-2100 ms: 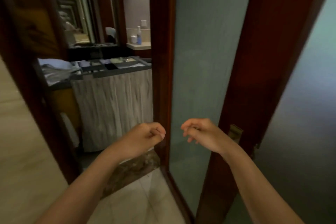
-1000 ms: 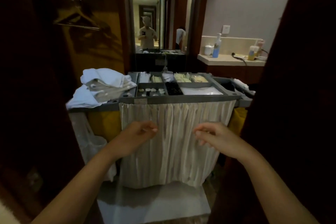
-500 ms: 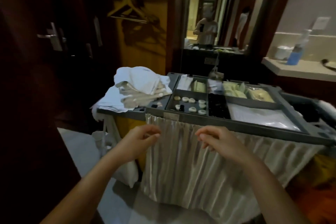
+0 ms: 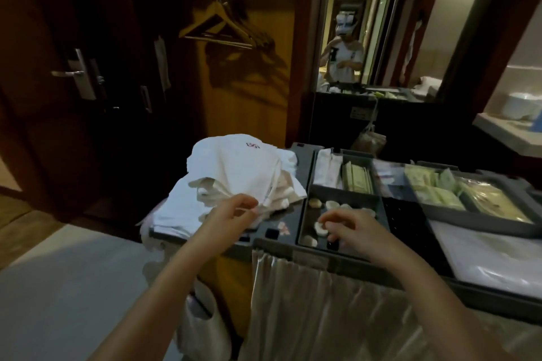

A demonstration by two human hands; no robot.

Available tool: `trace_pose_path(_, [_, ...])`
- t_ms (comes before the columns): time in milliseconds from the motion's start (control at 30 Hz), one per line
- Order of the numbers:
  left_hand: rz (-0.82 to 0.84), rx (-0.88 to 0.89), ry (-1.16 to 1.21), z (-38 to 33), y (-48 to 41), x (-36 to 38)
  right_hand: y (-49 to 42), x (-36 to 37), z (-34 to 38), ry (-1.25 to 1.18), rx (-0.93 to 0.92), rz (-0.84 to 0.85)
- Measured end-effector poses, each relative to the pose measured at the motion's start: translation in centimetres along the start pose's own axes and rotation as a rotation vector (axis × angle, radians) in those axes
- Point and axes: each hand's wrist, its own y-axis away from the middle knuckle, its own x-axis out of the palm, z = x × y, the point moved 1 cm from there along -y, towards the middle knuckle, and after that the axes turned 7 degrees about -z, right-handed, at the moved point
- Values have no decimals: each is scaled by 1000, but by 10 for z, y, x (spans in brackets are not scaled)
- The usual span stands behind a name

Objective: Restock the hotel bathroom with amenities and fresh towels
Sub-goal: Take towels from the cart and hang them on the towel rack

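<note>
Folded white towels are piled at the left end of the grey plastic cart top, and their near edge is touched by the curled left hand. The curled right hand is held over small round pale soaps; for neither hand can a grasp be told.

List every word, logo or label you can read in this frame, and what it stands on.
No text here is legible.
Red mark on the top towel: a short logo, too blurred to read.
Plate on the dark cabinet: too small to read.
Green packets in the cart tray: print illegible.
</note>
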Motion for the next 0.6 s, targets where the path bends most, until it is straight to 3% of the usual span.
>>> trace_pose_path(200, [-45,-52,30,23,-60,11,-62,22,-3,54,-64,80])
trace_pose_path(433, [-198,-40,-284,47,-122,6,-157,46,-4,10,-110,152])
trace_pose_path(600, [-228,-144,-490,67,-166,2,-235,72,-3,45,-152,162])
